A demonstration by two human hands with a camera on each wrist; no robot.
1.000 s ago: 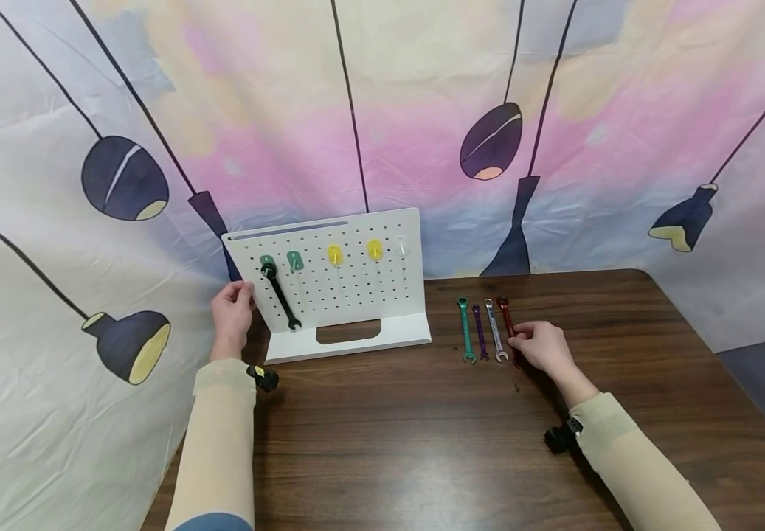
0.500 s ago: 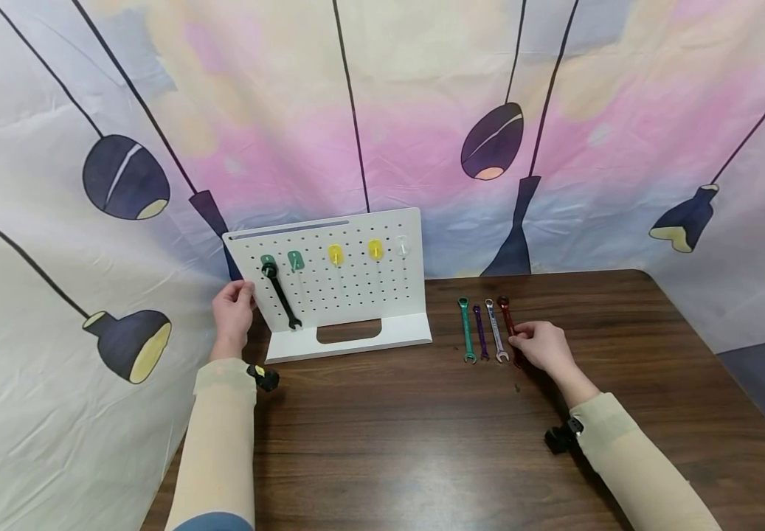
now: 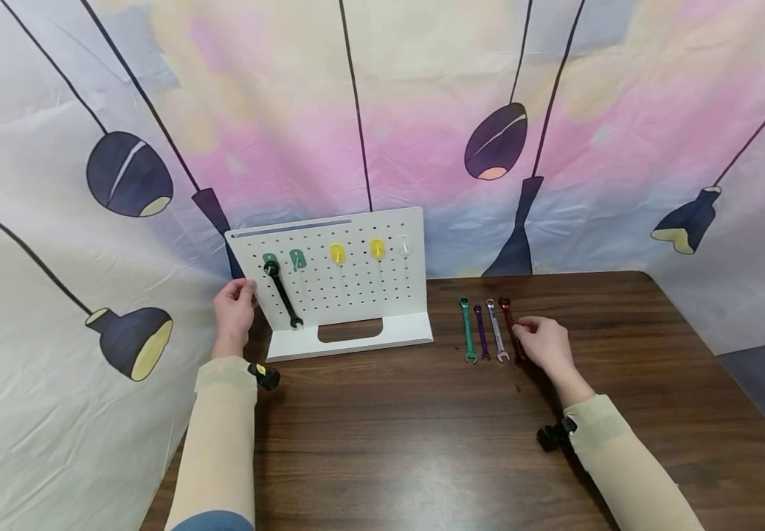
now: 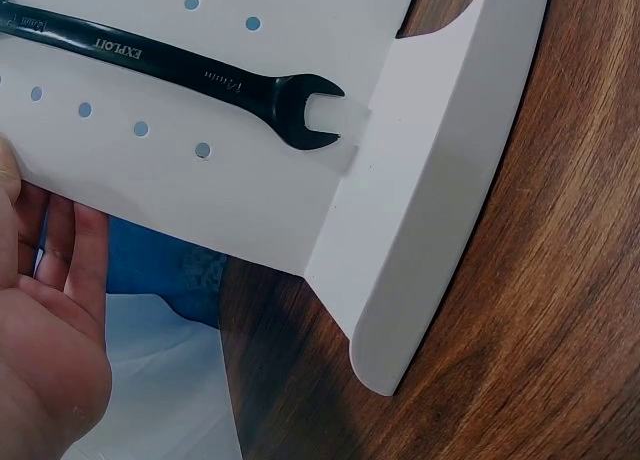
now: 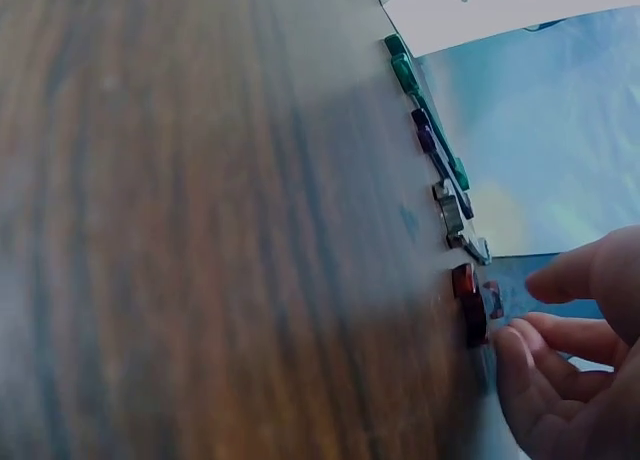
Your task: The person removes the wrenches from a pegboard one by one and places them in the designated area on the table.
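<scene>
My left hand (image 3: 233, 308) pinches the left edge of a white pegboard stand (image 3: 382, 291). A black combination wrench (image 3: 282, 293) hangs by its ring end from the leftmost green hook on the board. In the left wrist view, the black wrench's open end (image 4: 300, 112) lies near the board's foot. My right hand (image 3: 544, 343) is beside a red wrench (image 3: 507, 317) on the table, its thumb and index finger parted in the right wrist view. Left of the red one lie a silver wrench (image 3: 496, 328), a purple wrench (image 3: 481, 332) and a green wrench (image 3: 467, 330).
The board also carries a second green hook (image 3: 298, 259), two yellow hooks (image 3: 337, 254) and a clear hook (image 3: 405, 245). Behind the brown wooden table (image 3: 382, 442) hangs a cloth backdrop (image 3: 422, 147) painted with lamps.
My right hand has shifted slightly up and its fingertips have eased off the red wrench, which stays on the table. The left hand keeps its place at the board; the head view has shifted slightly.
</scene>
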